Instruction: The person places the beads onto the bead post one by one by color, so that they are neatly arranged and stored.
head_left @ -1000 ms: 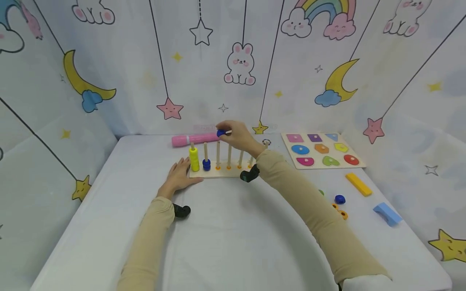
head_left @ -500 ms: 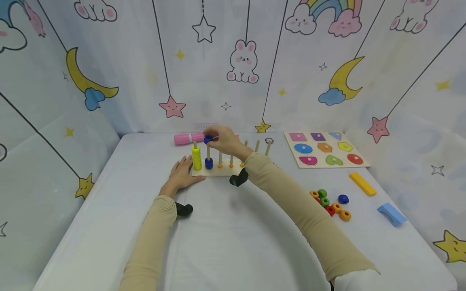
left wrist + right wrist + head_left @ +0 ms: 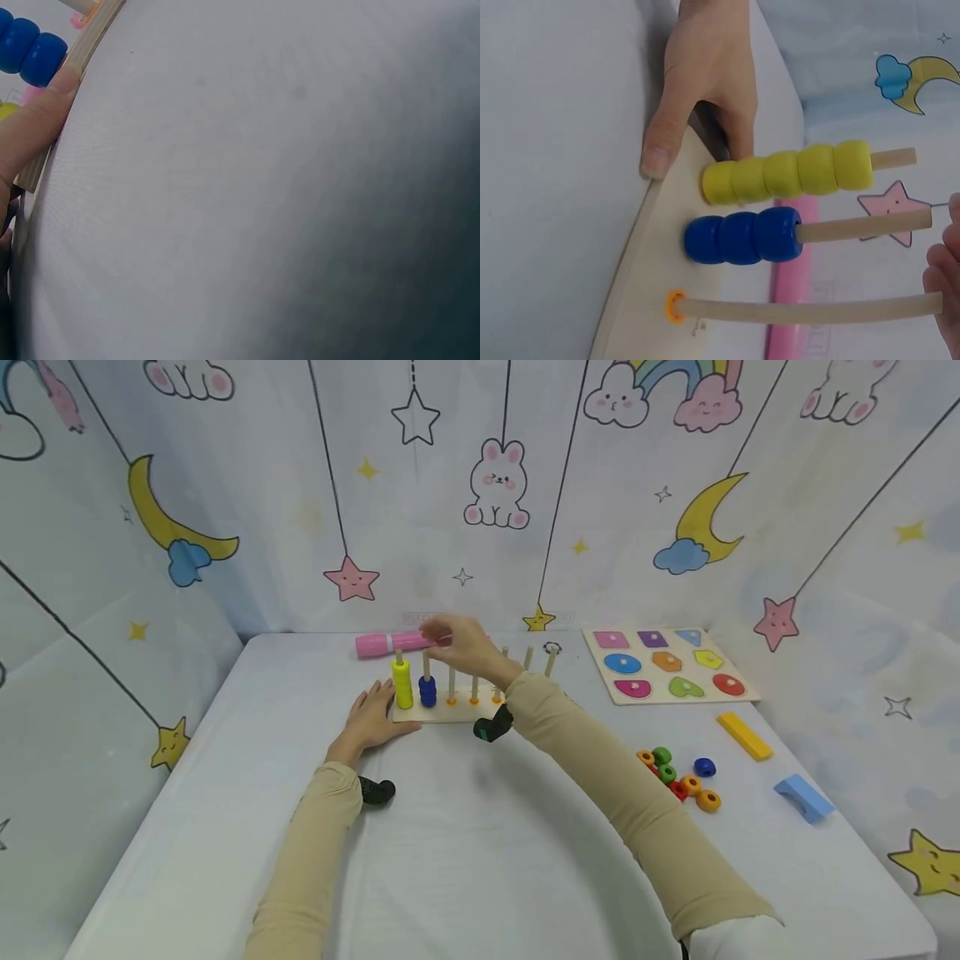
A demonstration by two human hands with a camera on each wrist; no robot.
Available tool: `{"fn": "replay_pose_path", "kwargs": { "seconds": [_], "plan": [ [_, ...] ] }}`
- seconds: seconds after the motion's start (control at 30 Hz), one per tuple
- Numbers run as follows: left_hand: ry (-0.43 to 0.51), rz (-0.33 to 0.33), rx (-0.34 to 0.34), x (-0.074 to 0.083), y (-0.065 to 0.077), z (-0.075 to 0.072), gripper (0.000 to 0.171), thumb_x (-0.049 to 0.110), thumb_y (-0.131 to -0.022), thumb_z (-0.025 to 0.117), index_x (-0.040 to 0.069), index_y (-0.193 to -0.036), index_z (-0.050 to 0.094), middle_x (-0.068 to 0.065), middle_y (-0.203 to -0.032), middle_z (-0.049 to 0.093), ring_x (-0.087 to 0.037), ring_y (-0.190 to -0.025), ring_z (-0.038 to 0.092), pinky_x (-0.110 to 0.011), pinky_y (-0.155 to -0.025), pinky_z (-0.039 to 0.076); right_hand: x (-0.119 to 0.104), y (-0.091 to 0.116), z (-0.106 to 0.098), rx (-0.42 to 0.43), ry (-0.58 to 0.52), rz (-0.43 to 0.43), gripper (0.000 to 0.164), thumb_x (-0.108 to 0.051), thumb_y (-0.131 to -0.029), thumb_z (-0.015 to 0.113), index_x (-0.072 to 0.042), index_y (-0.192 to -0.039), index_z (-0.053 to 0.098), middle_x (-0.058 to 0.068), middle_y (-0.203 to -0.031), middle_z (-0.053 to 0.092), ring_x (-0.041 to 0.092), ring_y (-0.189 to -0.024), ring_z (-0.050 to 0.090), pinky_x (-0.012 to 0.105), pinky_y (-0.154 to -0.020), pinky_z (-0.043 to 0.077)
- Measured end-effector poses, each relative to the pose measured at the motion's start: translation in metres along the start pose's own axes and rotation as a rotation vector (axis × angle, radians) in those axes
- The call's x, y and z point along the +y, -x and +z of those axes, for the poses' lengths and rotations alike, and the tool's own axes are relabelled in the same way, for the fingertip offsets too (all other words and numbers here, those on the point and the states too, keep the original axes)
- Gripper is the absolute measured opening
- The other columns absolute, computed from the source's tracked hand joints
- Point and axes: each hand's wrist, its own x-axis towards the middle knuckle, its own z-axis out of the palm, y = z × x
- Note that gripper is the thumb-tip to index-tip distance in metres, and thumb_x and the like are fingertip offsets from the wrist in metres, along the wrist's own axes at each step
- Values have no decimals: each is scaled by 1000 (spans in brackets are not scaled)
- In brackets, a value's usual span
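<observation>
A wooden peg board (image 3: pixel 442 714) with a row of upright pegs stands near the table's back. Its leftmost peg bears a stack of yellow beads (image 3: pixel 402 683). On the peg beside it sit three blue beads (image 3: pixel 739 238), with bare wood above them. My left hand (image 3: pixel 369 718) holds the board's left end, thumb on the front edge and fingers behind. Over the top of the blue beads' peg is my right hand (image 3: pixel 471 650), its fingers (image 3: pixel 946 270) loosely bent with no bead in them. An orange ring (image 3: pixel 676 306) circles the third peg's foot.
A pink cylindrical toy (image 3: pixel 382 644) lies behind the pegs. At the right are a shape puzzle board (image 3: pixel 611 686), loose coloured beads (image 3: pixel 691 786), a yellow block (image 3: pixel 744 737) and a blue arched block (image 3: pixel 804 797). Printed cloth walls rise behind the table.
My right hand moved left with a blue bead to the second peg and let it go. The bead now rests on the two below it. My left hand stayed on the board.
</observation>
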Motion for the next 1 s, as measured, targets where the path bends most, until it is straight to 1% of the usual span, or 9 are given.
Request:
{"fn": "replay_pose_path", "kwargs": {
  "seconds": [0.13,0.27,0.4,0.5,0.63,0.73,0.87,0.93,1.0],
  "plan": [
    [3,10,4,1,-1,2,99,57,-80,65,3,-149,21,-16,-156,14,-33,-143,3,-47,-115,-4,2,6,-8,17,13,4,34,0,-87,65,2,-120,59,15,-114,64,23,-105,60,16,-87,48],
    [0,13,4,2,0,2,98,56,-80,66,2,-149,21,-17,-155,14,-33,-143,3,-47,-115,-4,6,15,-24,54,27,6,33,-2,-87,65,2,-119,59,15,-116,63,23,-106,60,18,-88,48],
    [-1,19,6,2,0,3,98,55,-80,66,2,-149,22,-17,-156,14,-33,-143,2,-46,-115,-4,15,26,-46,103,-8,48,33,-3,-89,63,4,-120,57,16,-117,62,26,-108,59,24,-91,49],
    [13,26,4,1,0,4,98,55,-80,67,2,-149,22,-17,-156,13,-34,-143,1,-47,-115,-4,29,40,-64,155,-19,89,32,-5,-90,61,3,-121,57,15,-117,62,25,-108,59,24,-92,48],
    [20,26,-1,0,1,5,97,54,-81,67,1,-149,22,-17,-156,13,-35,-143,1,-48,-115,-4,50,69,-88,241,17,127,29,-7,-92,59,1,-120,57,14,-115,63,21,-106,60,25,-92,49],
    [14,22,-1,-1,2,4,97,55,-81,66,1,-149,22,-17,-156,13,-34,-143,1,-47,-115,-4,65,96,-108,280,52,156,30,-7,-93,58,2,-121,57,15,-116,62,23,-107,59,31,-94,49],
    [7,23,1,-1,2,3,97,55,-82,65,0,-149,22,-17,-156,13,-34,-143,0,-48,-115,-4,84,135,-134,284,101,236,32,-9,-93,59,0,-123,55,15,-119,60,26,-109,58,38,-95,48],
    [2,26,0,0,1,2,98,56,-82,65,-1,-149,21,-18,-155,13,-35,-143,0,-48,-115,-4,92,156,-145,263,121,298,32,-13,-95,58,-3,-125,55,14,-121,59,27,-110,57,41,-96,47],
    [-3,31,0,0,1,2,98,56,-82,64,-1,-148,20,-19,-155,13,-35,-142,1,-49,-115,-5,102,178,-156,244,130,341,33,-17,-96,57,-3,-125,55,14,-122,59,29,-111,56,44,-96,47]
  ]
}}
